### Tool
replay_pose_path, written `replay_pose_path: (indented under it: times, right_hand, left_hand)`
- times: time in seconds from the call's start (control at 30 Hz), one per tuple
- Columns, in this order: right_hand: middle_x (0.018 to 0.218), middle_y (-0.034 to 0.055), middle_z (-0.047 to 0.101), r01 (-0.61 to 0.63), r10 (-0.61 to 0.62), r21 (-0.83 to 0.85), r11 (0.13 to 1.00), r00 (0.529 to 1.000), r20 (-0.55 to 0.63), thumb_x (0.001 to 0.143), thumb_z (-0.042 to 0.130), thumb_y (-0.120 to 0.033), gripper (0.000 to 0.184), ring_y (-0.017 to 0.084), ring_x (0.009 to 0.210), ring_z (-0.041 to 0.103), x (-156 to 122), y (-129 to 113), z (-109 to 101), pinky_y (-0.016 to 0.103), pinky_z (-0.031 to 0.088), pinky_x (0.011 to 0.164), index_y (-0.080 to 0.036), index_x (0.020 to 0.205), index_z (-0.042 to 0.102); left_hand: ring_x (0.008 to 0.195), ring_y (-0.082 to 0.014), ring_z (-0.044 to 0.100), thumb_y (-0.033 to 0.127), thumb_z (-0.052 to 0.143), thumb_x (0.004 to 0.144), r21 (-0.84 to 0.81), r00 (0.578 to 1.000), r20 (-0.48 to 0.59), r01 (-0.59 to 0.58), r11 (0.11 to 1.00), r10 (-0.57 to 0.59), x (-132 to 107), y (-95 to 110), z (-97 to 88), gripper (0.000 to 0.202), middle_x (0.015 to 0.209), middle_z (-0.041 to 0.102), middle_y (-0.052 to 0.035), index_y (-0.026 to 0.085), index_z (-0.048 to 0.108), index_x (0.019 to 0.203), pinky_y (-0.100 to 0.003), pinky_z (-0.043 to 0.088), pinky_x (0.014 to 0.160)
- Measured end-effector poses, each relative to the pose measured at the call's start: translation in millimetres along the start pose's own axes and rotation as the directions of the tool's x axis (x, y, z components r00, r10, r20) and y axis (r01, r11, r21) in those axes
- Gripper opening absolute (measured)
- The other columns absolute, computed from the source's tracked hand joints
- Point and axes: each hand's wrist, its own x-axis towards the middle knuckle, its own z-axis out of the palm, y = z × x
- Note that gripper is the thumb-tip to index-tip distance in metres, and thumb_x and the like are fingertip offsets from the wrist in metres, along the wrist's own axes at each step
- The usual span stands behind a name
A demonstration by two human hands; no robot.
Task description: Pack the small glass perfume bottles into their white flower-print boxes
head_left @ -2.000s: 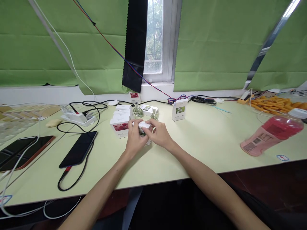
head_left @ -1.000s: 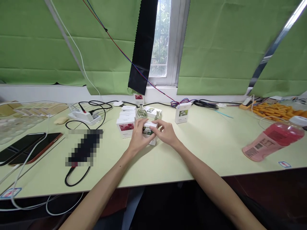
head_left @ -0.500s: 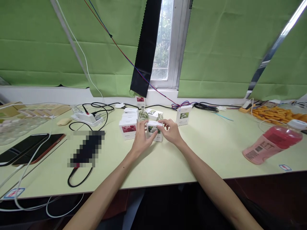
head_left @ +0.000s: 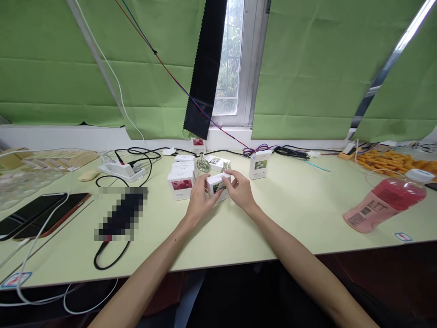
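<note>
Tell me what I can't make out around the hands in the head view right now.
All in the head view:
1. White box in the hands: left hand and right hand cover parts; its back faces away, its walls hide any contents.
2. Glass bottle just behind: box and fingers hide its lower part.
3. Dark item: masked by pixel blocks.
4. Red-print box: lettering too small.

white box (head_left: 216,184) | top edge: near-level before, now slanting up rightward | flower picture (head_left: 217,187): less covered
</note>
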Motion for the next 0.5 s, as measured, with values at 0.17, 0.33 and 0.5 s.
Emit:
replay_pose_path:
  times: [0.17,0.33,0.5]
  right_hand:
    - [0.124,0.0102,0.07,0.043,-0.048,0.042,0.998,0.991,0.125,0.093,0.06,-0.045,0.043,0.021,0.097,0.065,-1.5,1.9,4.0,0.032,0.056,0.075,-0.02,0.125,0.069]
    - [0.14,0.0112,0.057,0.102,-0.088,-0.045,0.994,0.966,0.244,0.086,0.072,-0.047,0.057,0.031,0.13,0.049,-5.9,4.5,7.1,0.046,0.053,0.097,-0.027,0.139,0.062]
    - [0.131,0.0127,0.06,0.128,-0.118,-0.034,0.991,0.969,0.217,0.083,0.076,-0.043,0.058,0.031,0.123,0.054,-5.1,8.8,7.9,0.048,0.053,0.097,-0.026,0.138,0.062]
  left_hand:
    - [0.085,-0.0209,0.065,0.039,0.071,0.081,-0.023,0.992,0.104,0.07,0.997,-0.067,-1.6,8.5,-0.9,0.049,0.101,0.067,-0.0055,0.02,0.051,0.121,-0.033,0.051,0.073]
    - [0.075,-0.0159,0.058,0.025,0.069,0.075,-0.078,0.984,0.152,0.106,0.991,-0.093,-3.5,13.2,-3.0,0.063,0.092,0.06,-0.0008,0.02,0.042,0.132,-0.028,0.046,0.067]
    - [0.059,-0.009,0.042,0.023,0.07,0.074,-0.108,0.982,0.164,0.111,0.988,-0.092,-4.8,7.0,-0.1,0.076,0.081,0.043,0.0058,0.021,0.033,0.14,-0.024,0.038,0.058]
